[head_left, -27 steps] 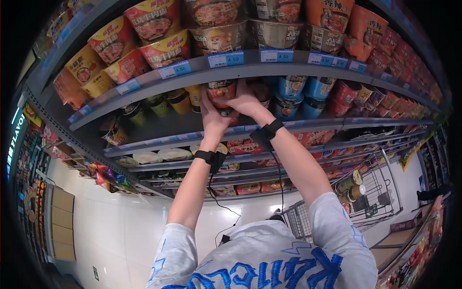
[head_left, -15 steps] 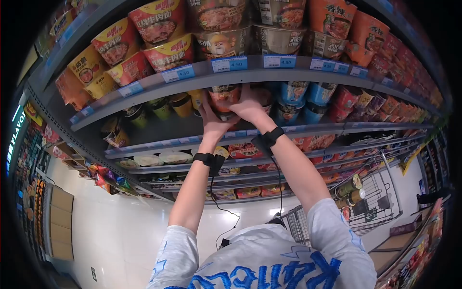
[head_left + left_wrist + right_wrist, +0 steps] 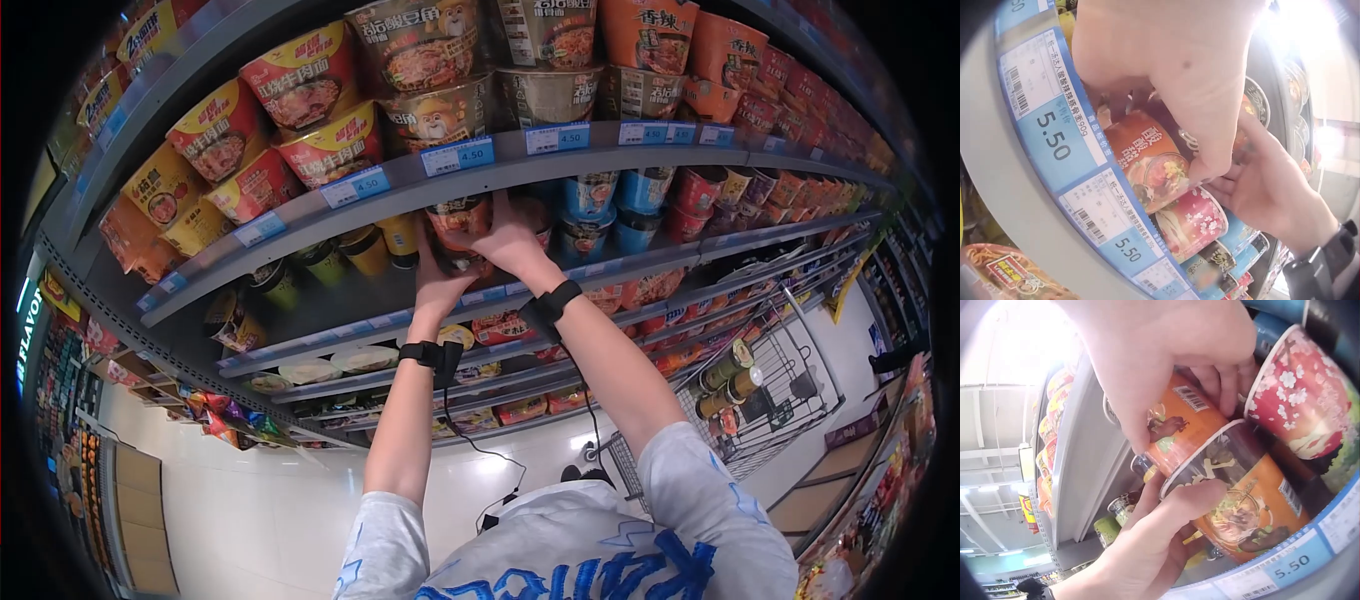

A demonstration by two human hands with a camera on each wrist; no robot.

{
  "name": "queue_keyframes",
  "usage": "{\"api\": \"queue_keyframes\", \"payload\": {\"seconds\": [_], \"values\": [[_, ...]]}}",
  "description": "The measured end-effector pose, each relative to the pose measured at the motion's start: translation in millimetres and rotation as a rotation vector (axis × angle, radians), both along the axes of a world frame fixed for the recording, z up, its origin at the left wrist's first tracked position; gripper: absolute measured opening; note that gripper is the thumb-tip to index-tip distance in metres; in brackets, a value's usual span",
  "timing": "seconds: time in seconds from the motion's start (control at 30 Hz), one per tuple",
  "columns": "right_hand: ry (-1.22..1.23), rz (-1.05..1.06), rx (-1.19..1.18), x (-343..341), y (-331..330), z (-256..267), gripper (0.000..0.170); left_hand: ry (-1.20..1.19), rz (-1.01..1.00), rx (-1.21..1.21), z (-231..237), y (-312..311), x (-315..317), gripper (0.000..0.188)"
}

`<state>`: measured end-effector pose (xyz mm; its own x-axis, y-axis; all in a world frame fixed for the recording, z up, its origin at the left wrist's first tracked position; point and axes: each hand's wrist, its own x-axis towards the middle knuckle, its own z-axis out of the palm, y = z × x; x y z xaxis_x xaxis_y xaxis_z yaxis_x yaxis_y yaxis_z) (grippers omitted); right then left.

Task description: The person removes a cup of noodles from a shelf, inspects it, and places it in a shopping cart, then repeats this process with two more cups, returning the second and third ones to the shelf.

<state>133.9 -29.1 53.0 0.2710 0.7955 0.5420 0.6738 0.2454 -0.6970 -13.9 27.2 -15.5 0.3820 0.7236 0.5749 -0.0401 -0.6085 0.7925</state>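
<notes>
Both hands are on a stacked pair now: right hand (image 3: 1166,337) pinches the upper orange noodle cup (image 3: 1194,437) between thumb and bent fingers, left hand (image 3: 1122,556) has its thumb across the lower noodle cup (image 3: 1250,515), fingers curled round its side (some fingertips hidden, can't tell their spread). Pair sits just behind the price-label strip (image 3: 1272,575) — tapered, glossy printed walls, pale rolled rims — beside a pink blossom-print cup (image 3: 1291,394).

Shopping cart (image 3: 806,352) (canisters (image 3: 741,384) inside), pale floor (image 3: 270,520) — shiny, blue price tags (image 3: 458,157)
</notes>
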Motion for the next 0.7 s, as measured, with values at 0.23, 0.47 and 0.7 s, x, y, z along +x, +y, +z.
{"api": "queue_keyframes", "payload": {"seconds": [0.23,0.47,0.7], "values": [[-0.289,-0.161,0.143,-13,-43,-18,0.107,0.046,0.373,0.092,-9,-52,-27,0.095],[-0.095,-0.243,-0.021,-14,-197,-139,0.078,-0.001,0.022,-0.405,-119,-141,-29,0.030],[0.466,-0.485,-0.459,53,-348,-270,0.047,0.629,-0.560,-0.559,-187,-222,31,0.039]]}}
